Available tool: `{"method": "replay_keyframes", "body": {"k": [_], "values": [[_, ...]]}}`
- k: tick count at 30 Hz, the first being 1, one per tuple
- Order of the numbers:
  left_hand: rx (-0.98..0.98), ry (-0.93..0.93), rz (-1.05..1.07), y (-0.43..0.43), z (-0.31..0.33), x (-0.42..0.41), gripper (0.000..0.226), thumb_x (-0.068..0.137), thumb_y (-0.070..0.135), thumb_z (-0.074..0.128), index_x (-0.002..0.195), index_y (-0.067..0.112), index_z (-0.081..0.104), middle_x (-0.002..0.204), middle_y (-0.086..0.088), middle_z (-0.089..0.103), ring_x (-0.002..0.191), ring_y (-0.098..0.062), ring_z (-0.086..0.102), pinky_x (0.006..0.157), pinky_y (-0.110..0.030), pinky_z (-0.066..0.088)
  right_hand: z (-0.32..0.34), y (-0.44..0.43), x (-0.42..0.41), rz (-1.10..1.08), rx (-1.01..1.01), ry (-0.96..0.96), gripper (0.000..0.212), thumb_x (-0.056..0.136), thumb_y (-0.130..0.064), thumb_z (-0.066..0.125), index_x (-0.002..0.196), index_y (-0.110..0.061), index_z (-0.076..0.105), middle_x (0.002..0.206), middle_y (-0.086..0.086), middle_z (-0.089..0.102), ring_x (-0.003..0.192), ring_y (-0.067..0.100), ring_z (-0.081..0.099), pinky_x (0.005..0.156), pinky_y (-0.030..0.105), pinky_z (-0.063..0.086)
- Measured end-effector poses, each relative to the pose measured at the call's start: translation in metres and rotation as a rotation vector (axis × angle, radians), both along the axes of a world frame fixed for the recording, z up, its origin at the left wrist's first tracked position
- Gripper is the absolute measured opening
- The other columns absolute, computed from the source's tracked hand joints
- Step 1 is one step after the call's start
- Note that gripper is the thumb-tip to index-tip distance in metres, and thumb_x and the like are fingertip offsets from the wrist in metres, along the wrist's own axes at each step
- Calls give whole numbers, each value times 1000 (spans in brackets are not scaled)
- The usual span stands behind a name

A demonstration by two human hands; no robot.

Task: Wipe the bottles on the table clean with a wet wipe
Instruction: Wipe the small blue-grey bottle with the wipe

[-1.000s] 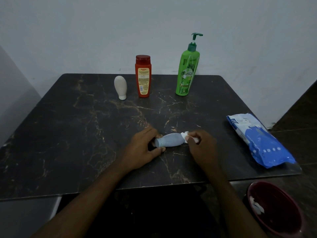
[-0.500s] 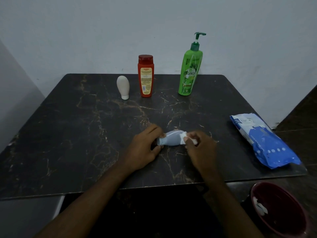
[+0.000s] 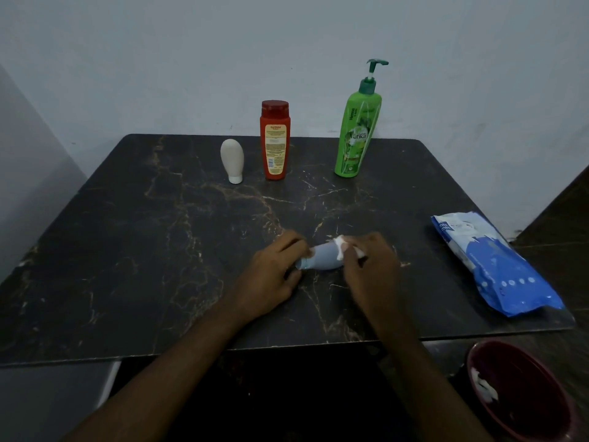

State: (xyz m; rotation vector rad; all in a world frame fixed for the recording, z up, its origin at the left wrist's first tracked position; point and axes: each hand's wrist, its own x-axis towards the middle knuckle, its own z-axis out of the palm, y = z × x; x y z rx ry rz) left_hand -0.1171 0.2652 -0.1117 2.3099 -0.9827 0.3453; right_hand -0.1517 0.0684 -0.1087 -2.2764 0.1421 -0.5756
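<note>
The left grip (image 3: 274, 275) curled round the cap end of a small grey-blue plastic bottle (image 3: 322, 260) lying sideways, right grip (image 3: 371, 266) pinching a crumpled white wet wipe (image 3: 340, 250) against it, near the front of a black veined marble tabletop (image 3: 143, 250), pale grey wall (image 3: 287, 43) behind.

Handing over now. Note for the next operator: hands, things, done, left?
Left hand grips the cap end of the grey-blue bottle, lying on the table.
Right hand pinches the wet wipe against its other end.
White bottle, red bottle and green pump bottle stand at the far edge; wipe pack at right.
Done: none for certain.
Left: finish this one; the standing three's state cannot be told.
</note>
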Motion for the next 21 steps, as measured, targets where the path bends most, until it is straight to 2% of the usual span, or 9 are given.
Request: {"method": "replay_keyframes", "body": {"k": [2,5,8,10,12,15,18,21], "values": [[2,-22,-10,0,0,0,30,83,-1,72,109,11,62,118,2,54,94,-2,49,79,-5,38,-1,-11,5,-28,-4,39,22,93,-11,54,107,-12,72,105,7,64,99,25,59,81,14,36],[16,-60,-23,0,0,-1,33,82,-2,73,110,11,64,120,-1,57,96,1,47,80,-4,39,-1,-4,4,-54,-15,37,22,94,-9,53,108,-10,70,105,6,60,96,22,56,76,7,32],[0,-79,-32,0,0,-3,36,80,-2,75,111,11,64,122,-2,56,96,-8,56,77,-16,50,5,14,-1,-20,-76,4,23,98,-11,53,116,-7,66,110,5,55,89,9,47,74,-5,29],[-37,-59,-31,0,-2,-2,35,82,-3,73,113,11,64,125,-2,54,100,-12,59,79,-28,55,5,20,-2,76,-145,3,25,98,-14,51,119,-12,65,117,3,53,90,5,47,73,-2,32],[-88,-11,-27,0,-3,-1,36,84,0,73,116,14,63,128,0,51,104,-11,58,81,-30,56,6,19,-3,100,-139,-20,25,98,-17,50,118,-15,66,115,1,54,90,9,53,72,2,34],[-151,63,-17,0,-1,1,38,84,18,79,119,16,65,129,2,52,110,-10,58,88,-29,54,5,16,-3,83,-14,-49,23,97,-14,52,113,-12,69,108,6,58,91,17,57,75,3,35],[-262,85,-33,0,0,4,28,89,22,77,114,13,70,119,1,64,109,-13,64,88,-35,56,8,18,-4,35,-63,-53,21,98,-16,55,115,-9,67,110,9,60,85,7,49,77,-5,32],[-310,158,46,1,1,5,25,87,16,80,110,16,69,109,8,68,100,-9,67,82,-36,59,11,19,-7,73,-102,-65,24,97,-16,57,119,-14,67,110,0,56,88,1,48,73,-2,36]]}}
